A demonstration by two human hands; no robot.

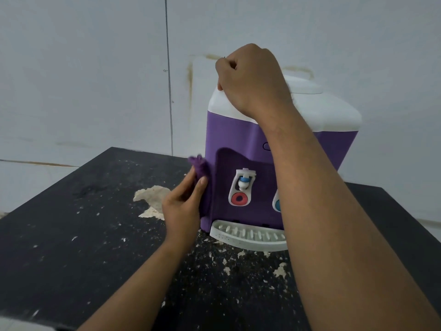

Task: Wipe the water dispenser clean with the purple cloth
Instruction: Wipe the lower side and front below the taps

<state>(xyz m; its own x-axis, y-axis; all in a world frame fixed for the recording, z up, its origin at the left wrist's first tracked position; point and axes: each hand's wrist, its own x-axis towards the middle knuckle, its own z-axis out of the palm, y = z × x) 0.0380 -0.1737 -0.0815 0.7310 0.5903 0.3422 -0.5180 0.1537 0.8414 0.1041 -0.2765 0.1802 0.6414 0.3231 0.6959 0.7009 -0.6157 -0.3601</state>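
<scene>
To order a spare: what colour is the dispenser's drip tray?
White, seen in the head view: the slotted plastic drip tray.

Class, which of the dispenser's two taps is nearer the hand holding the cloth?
The red-ringed tap, just right of the left hand with the purple cloth. The blue-ringed tap sits farther right, partly hidden behind the right forearm.

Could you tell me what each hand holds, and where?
Left hand: fuzzy purple cloth, lower half. Right hand: purple plastic water dispenser, white top corner.
</scene>
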